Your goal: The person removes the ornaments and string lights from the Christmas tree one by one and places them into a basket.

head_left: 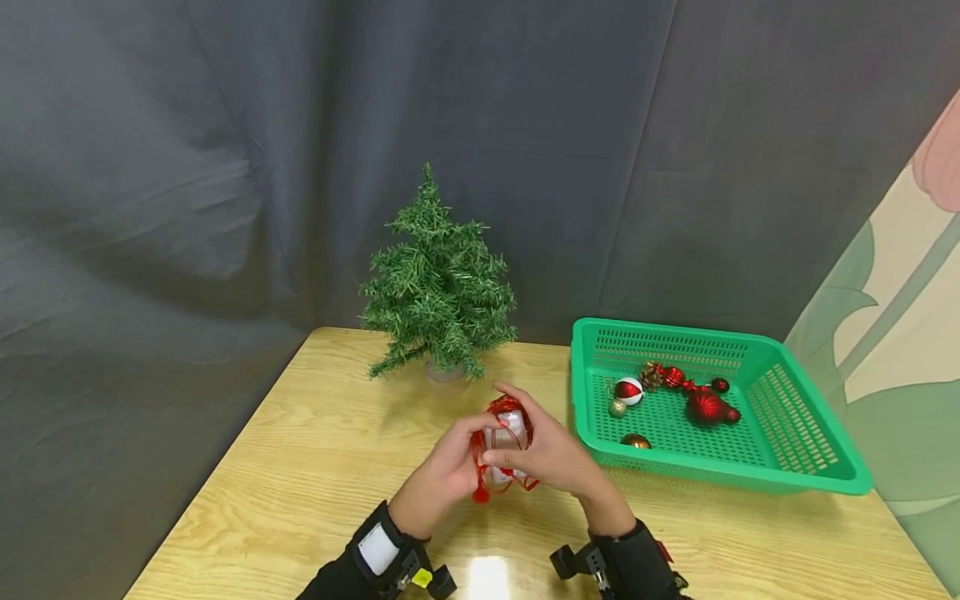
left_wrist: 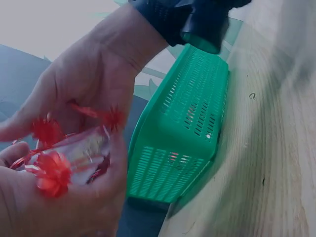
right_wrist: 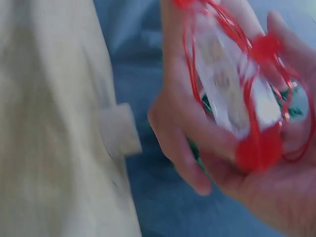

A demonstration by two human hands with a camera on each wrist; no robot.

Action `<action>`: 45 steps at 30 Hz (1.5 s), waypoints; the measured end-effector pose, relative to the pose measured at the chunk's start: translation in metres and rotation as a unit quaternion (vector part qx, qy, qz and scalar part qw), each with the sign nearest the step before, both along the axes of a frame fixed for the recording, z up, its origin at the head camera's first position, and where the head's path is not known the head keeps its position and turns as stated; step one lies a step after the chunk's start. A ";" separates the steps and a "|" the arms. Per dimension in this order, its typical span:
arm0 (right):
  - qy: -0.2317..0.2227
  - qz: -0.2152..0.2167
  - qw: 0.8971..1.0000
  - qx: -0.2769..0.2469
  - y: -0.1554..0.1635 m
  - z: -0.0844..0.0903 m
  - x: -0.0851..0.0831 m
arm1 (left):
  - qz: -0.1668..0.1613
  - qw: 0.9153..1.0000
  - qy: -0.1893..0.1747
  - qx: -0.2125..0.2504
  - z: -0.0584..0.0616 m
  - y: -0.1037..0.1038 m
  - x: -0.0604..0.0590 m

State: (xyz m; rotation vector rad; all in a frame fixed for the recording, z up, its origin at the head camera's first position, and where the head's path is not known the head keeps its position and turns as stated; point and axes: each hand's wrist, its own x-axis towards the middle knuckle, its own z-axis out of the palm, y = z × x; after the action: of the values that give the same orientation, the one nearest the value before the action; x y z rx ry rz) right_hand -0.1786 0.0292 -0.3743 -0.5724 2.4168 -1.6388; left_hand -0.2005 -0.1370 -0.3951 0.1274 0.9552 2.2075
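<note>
Both hands hold a bundled string of red flower-shaped lights (right_wrist: pixel 260 150) in front of the tree. Its red wire is wrapped around a clear, box-like case (right_wrist: pixel 222 74) that looks like a battery case. My left hand (head_left: pixel 450 462) grips the bundle from the left, and a red flower (left_wrist: pixel 53 174) shows beside it in the left wrist view. From the right, my right hand (head_left: pixel 558 450) grips the same case, thumb across its near face. Fingers and wire hide part of the case. Behind the hands stands a small green artificial Christmas tree (head_left: pixel 442 292) with bare branches.
A green plastic basket (head_left: pixel 720 479) stands on the right of the wooden table (head_left: pixel 285 467). Inside lie red ornaments (head_left: pixel 707 407), a red-and-white ball (head_left: pixel 628 391) and small gold ones (head_left: pixel 617 407). A dark cloth (head_left: pixel 562 167) hangs behind the table.
</note>
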 end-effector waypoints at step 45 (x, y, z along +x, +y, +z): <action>0.254 -0.194 0.945 -0.070 -0.053 -0.010 0.018 | 0.143 0.985 0.087 -0.036 0.020 0.002 0.016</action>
State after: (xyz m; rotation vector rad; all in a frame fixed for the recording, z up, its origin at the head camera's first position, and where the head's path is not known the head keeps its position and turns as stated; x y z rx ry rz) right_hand -0.1604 -0.0242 -0.3842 -0.6370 2.9492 -2.0382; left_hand -0.1842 -0.1347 -0.3748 0.1592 1.2124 2.4489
